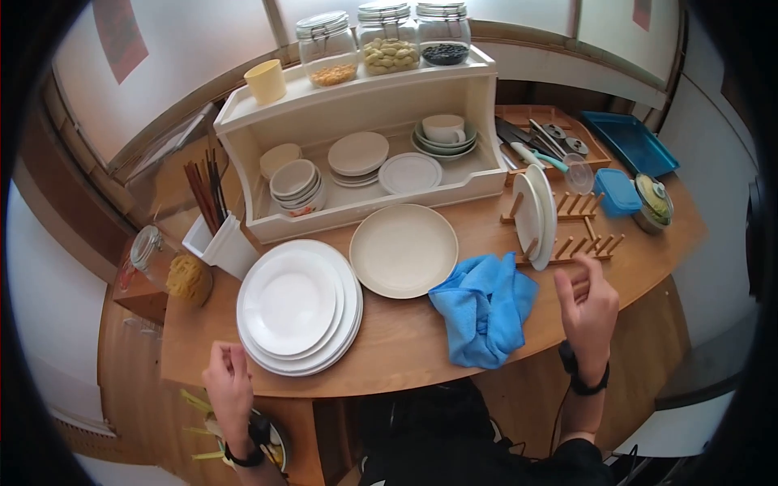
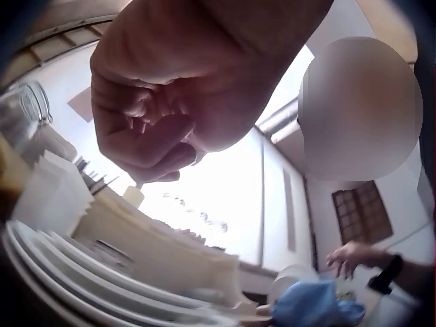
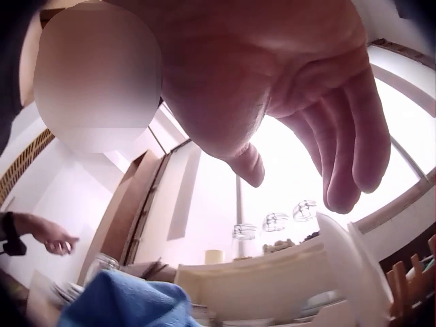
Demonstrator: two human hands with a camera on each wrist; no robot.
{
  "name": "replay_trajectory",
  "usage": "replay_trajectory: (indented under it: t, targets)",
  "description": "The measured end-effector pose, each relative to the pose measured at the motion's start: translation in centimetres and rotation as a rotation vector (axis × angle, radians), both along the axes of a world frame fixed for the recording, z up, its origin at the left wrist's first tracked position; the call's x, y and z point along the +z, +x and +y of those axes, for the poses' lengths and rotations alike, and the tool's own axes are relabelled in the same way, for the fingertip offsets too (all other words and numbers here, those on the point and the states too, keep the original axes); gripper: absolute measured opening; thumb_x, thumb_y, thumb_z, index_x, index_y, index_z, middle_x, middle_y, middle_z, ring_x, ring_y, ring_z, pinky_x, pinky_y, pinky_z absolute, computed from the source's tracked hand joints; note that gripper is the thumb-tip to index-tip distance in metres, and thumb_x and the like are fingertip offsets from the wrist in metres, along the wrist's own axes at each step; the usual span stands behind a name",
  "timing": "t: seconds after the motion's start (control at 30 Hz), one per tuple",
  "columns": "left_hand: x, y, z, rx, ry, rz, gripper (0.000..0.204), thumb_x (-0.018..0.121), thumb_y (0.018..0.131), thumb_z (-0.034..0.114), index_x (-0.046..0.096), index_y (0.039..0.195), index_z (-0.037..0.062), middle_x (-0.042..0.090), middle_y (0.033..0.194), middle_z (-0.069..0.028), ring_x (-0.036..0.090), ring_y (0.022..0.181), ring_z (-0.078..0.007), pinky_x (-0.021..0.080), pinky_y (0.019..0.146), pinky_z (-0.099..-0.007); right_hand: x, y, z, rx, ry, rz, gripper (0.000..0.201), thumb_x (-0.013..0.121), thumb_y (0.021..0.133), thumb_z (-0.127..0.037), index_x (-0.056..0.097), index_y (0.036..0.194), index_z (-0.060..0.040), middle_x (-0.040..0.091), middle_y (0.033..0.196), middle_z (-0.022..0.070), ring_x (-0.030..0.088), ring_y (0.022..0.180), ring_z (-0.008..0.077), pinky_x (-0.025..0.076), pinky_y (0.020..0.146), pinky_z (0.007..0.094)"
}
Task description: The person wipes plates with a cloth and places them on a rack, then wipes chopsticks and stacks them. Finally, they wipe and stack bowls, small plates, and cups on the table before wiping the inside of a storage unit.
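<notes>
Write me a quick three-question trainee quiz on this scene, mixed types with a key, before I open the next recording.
1. True or false: the left hand and the right hand are both empty.
2. In the head view, what lies between the round beige plate and the right hand?
A) yellow cup
B) blue cloth
C) chopsticks
3. How many glass jars stand on top of the shelf unit?

Key: 1 true; 2 B; 3 three.
</notes>
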State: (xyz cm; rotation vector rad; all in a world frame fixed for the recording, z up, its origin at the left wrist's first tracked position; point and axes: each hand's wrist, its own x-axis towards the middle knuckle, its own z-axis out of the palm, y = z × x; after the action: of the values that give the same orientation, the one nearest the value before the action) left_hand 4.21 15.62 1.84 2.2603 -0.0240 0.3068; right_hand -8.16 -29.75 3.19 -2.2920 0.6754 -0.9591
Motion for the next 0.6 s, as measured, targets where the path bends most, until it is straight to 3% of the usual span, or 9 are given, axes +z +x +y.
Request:
replay_trajectory:
  t: [0.03,0.13,0.2,0.3,0.47,0.6]
  targets:
    - [-0.3,0.7,0.4,0.044,0.132,-0.007,0.035,0.055,0.105,0.03,0.059,0.091,-0.0012,0.058,0.056,-0.0088,0.057,0.049,-0.0149,0.041,0.046,-0.0326,-0.8,-0.5,0.9,0.09,-0.034,0.058,0.048,0.078,0.086,-0.034,0.063,0.113,0.0016,0.067,0.079,0.0139,0.066,0.069,0.0324,0.053,0.064,0.0406]
    - [-1.0,2.0,0.9,0.056,0.165,0.161,0.04,0.054,0.105,0.035,0.058,0.09,-0.0023,0.058,0.057,-0.0124,0.061,0.051,-0.0219,0.044,0.05,-0.0362,-2.8,-1.3,3.6,0.325,-0.15,0.239,0.05,0.084,0.079,-0.03,0.063,0.113,0.0001,0.064,0.095,0.0152,0.064,0.085,0.0324,0.053,0.075,0.041]
    - [-1.4,2.6,0.3,0.056,0.184,0.199,0.04,0.061,0.1,0.036,0.06,0.088,-0.0021,0.061,0.059,-0.0142,0.064,0.054,-0.0251,0.047,0.054,-0.0356,-3.9,-0.9,5.5,0.444,-0.244,0.379,0.054,0.086,0.074,-0.027,0.064,0.116,-0.0008,0.061,0.106,0.0158,0.06,0.098,0.0339,0.052,0.084,0.0425]
    - [-2.4,3.2,-0.2,0.016,0.236,0.17,0.043,0.07,0.093,0.039,0.06,0.085,-0.0018,0.062,0.06,-0.0151,0.065,0.057,-0.0266,0.048,0.055,-0.0365,-6.2,-0.3,7.3,0.394,-0.295,0.446,0.058,0.087,0.072,-0.029,0.062,0.115,0.0004,0.055,0.117,0.0183,0.053,0.109,0.0378,0.05,0.09,0.0452]
    - [-2.6,3.8,-1.5,-0.037,0.223,0.172,0.047,0.079,0.084,0.042,0.059,0.082,-0.0008,0.064,0.063,-0.0175,0.067,0.061,-0.0302,0.049,0.057,-0.0374,-6.7,0.1,8.2,0.325,-0.248,0.439,0.047,0.084,0.074,-0.023,0.063,0.112,-0.0039,0.055,0.119,0.0182,0.054,0.11,0.0383,0.05,0.09,0.0466]
    - [-2.2,4.1,-1.4,0.054,0.288,0.188,0.052,0.079,0.082,0.043,0.056,0.098,-0.0004,0.066,0.071,-0.0253,0.069,0.071,-0.0402,0.052,0.065,-0.0452,-6.6,0.2,8.5,0.305,-0.234,0.447,0.044,0.084,0.074,-0.021,0.064,0.111,-0.0056,0.056,0.119,0.0172,0.054,0.109,0.0381,0.05,0.09,0.0469]
